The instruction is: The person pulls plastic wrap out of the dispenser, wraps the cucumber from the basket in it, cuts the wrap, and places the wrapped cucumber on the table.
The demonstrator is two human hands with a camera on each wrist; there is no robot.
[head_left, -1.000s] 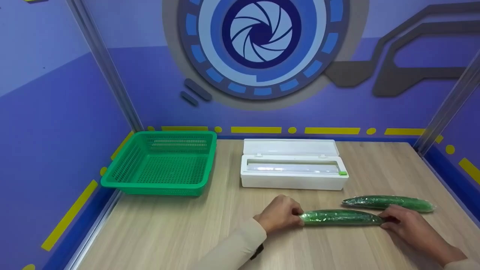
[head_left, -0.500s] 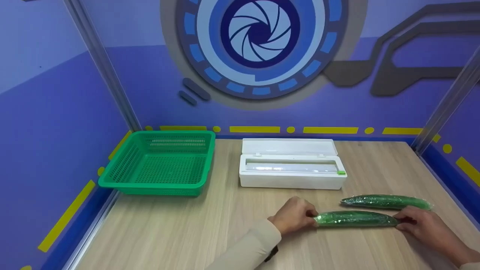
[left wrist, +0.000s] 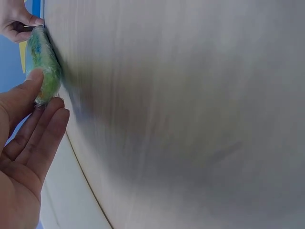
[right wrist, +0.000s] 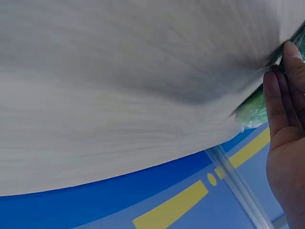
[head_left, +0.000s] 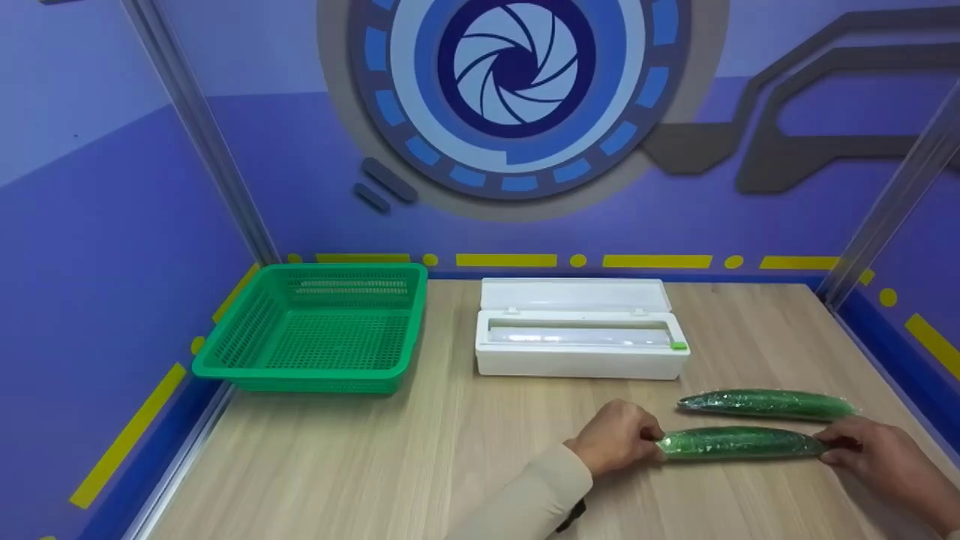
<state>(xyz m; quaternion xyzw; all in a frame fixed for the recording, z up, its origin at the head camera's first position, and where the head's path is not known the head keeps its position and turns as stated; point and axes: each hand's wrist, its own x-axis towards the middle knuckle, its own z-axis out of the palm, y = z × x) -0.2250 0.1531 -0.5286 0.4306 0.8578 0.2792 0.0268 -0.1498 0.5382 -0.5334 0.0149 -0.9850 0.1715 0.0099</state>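
A cucumber in clear plastic wrap (head_left: pixel 739 443) lies crosswise at the front right of the table. My left hand (head_left: pixel 616 439) pinches its left end between thumb and fingers, as the left wrist view also shows with the thumb on the wrapped tip (left wrist: pixel 45 78). At the opposite end, my right hand (head_left: pixel 885 457) pinches the wrap around the darker tip. Just behind it lies a second wrapped cucumber (head_left: pixel 769 403), which neither hand holds. Part of that second one (right wrist: pixel 253 112) appears beyond my fingers in the right wrist view.
Behind the hands stands a white cling film box (head_left: pixel 581 365), lid raised, with the film roll inside and a green slider at its right. A green plastic basket (head_left: pixel 300 373) sits at the back left. Patterned blue walls (head_left: pixel 525 225) enclose the table (head_left: pixel 360 465).
Both hands have moved to the right along with the front cucumber, keeping hold of its two ends. The rear cucumber, box and basket have stayed in place.
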